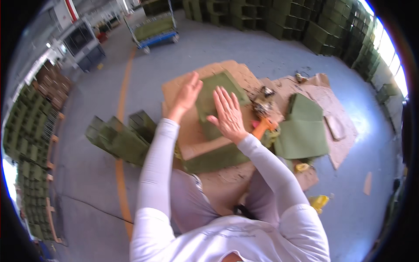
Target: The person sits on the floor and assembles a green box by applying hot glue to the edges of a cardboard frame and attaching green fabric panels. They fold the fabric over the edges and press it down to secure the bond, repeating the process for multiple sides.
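A flat green sheet lies on a brown cardboard-topped work surface in front of me. My right hand is flat over the sheet, palm down, fingers stretched out and holding nothing. To its left, my left hand is tilted on edge by the sheet's left side, fingers straight and nothing in them. Whether the left hand touches the sheet, I cannot tell. Just right of my right wrist is an orange object, perhaps a handle, beside a messy, stained lump. Another folded green piece lies farther right.
Cardboard sheets cover the floor on the right. Open green box-like pieces stand at left. A yellow object lies at lower right. A blue trolley stands farther off, and stacked green boxes line the back.
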Available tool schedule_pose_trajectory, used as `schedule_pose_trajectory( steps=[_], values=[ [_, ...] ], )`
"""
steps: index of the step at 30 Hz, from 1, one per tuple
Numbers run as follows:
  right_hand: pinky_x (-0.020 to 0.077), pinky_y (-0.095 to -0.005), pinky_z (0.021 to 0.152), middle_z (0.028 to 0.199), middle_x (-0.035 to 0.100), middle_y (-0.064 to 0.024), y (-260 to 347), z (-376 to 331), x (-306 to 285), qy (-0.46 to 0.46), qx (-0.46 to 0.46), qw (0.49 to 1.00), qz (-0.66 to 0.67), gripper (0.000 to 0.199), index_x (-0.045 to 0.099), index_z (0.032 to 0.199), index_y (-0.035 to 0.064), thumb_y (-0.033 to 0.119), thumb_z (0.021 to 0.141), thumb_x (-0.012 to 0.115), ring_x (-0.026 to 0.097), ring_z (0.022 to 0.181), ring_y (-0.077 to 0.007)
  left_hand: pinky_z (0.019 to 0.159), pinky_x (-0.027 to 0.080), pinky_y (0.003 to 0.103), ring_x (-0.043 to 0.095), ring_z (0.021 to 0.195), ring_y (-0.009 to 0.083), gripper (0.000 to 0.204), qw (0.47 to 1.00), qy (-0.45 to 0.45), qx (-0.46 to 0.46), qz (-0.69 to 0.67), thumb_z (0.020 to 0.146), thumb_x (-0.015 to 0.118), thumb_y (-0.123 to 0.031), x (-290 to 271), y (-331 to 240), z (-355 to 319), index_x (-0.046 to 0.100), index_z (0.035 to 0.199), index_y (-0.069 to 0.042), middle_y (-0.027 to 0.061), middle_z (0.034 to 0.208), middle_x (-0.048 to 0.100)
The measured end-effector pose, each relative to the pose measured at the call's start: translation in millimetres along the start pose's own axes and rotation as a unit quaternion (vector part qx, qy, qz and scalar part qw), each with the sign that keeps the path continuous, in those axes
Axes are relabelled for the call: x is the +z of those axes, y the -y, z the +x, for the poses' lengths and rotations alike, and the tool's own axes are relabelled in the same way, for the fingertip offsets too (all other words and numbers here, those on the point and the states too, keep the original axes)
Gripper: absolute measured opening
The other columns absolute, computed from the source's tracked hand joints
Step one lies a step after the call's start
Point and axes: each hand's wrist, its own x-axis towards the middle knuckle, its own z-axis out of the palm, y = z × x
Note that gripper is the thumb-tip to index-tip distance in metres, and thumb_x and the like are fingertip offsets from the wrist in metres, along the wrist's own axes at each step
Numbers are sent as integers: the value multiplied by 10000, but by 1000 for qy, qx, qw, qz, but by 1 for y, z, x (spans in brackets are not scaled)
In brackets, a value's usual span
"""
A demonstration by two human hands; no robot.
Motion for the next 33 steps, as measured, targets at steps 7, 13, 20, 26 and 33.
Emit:
schedule_pose_trajectory(
  steps=[7, 13, 20, 26, 33],
  values=[
    [145, -452, 1137, 1467, 294, -159, -18, -3, 8, 52, -33, 998, 1, 868, 292, 1402, -10, 635, 834, 410, 229, 1384, -285, 895, 460, 415, 584, 1035, 383, 482, 998, 17, -2, 60, 964, 405, -377, -14, 20, 17, 557, 1210, 8, 226, 1075, 623],
    [124, -421, 1152, 1505, 214, -148, -96, 24, -25, 205, -123, 969, 54, 832, 186, 1457, 48, 636, 891, 350, 163, 1405, -269, 765, 478, 484, 609, 873, 428, 451, 983, -41, -114, 134, 959, 424, -338, -20, -38, -57, 566, 1183, 27, 272, 899, 632],
    [149, -411, 1144, 1481, 247, -196, -53, 37, -52, 123, 82, 974, 171, 662, 265, 1413, -21, 465, 968, 322, 213, 1388, -300, 985, 401, 400, 496, 1186, 342, 546, 989, -124, -9, 83, 984, 324, -404, -39, -28, -21, 528, 1235, 36, 227, 1245, 535],
    [192, -444, 1118, 1400, 366, -237, -21, 23, 8, 91, 62, 994, 7, 730, 374, 1326, -88, 530, 937, 358, 277, 1354, -339, 1110, 244, 377, 274, 1361, 307, 609, 993, 62, -10, 95, 977, 305, -445, 9, 5, 34, 333, 1396, -4, 168, 1470, 295],
    [179, -447, 1125, 1406, 383, -184, -42, 17, -9, 150, 4, 989, 4, 707, 400, 1329, -44, 537, 927, 377, 275, 1359, -297, 1095, 254, 402, 352, 1311, 327, 588, 988, 69, -90, 109, 976, 299, -452, 4, -17, 22, 392, 1366, -21, 187, 1407, 377]
  ],
)
